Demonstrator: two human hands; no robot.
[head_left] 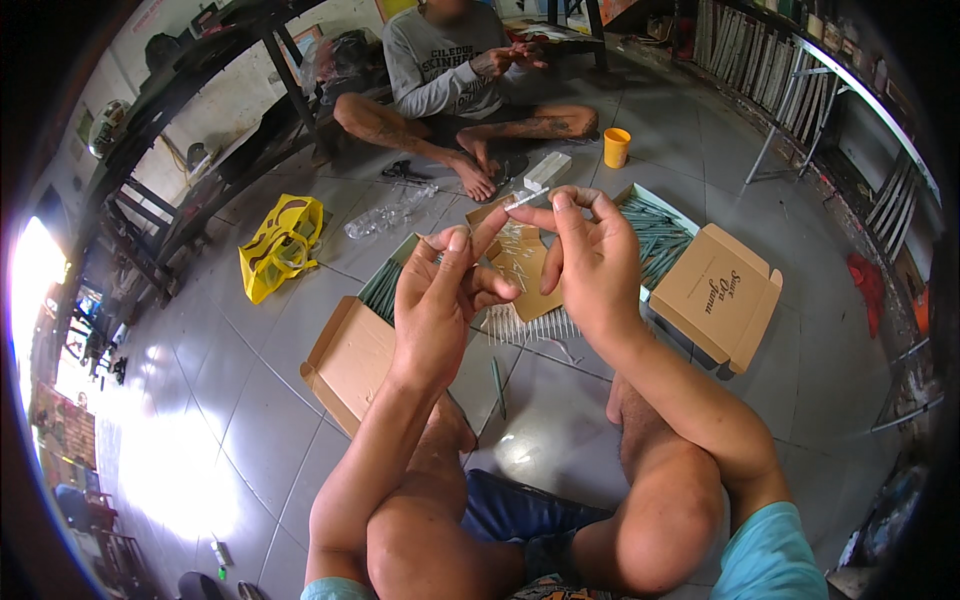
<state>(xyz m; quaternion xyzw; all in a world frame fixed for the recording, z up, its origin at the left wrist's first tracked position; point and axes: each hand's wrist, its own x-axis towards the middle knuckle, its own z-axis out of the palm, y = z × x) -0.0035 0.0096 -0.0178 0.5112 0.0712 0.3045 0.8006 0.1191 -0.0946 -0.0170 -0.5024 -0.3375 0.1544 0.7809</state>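
My right hand (600, 262) is raised in front of me, pinching a small whitish strip (526, 200) between thumb and index finger. Close beside it, my left hand (436, 290) has curled fingers, its index fingertip reaching the near end of the strip. Whatever lies between the left thumb and fingers is too small to make out. Below the hands sits a cardboard tray (542, 300) with small pale pieces in it, partly hidden by my fingers. In front of that tray is a row of thin pale rods (530, 328). A single green stick (498, 388) lies on the floor nearer me.
Open cardboard boxes (345, 365) (715, 290) holding green sticks flank the tray. Beyond are a white block (547, 171), an orange cup (617, 148) and clear plastic (385, 215). A yellow bag (280, 250) lies left. Another person (440, 70) sits cross-legged opposite.
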